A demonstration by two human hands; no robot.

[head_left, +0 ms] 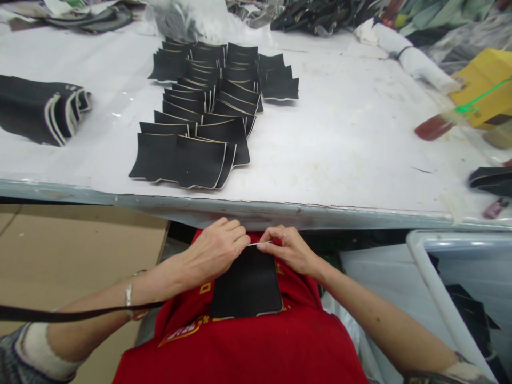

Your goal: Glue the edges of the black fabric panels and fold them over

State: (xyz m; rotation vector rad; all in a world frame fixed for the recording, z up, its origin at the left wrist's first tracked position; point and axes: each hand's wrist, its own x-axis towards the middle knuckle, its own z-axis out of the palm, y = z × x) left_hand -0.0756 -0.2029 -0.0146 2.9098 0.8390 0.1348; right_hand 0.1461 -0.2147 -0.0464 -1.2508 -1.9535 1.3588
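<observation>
A black leather-like piece [246, 288] with a pale edge lies on the red apron [240, 352] over my lap. At its upper edge, my left hand [226, 240] is closed with its fingers curled over the left part. My right hand [290, 248] pinches the same edge between thumb and forefinger, a little to the right. A thin white edge shows between the two hands. Just beyond, on the table, stand rows of similar black pieces [200, 160], curved and overlapping.
The white table [340, 149] has its front edge right before my hands. At left lies a stack of black pieces [32, 109]. A yellow container [486, 88] and a brush-like tool with a green part [464, 109] are at right. Below stands a white bin [432, 277] holding black pieces.
</observation>
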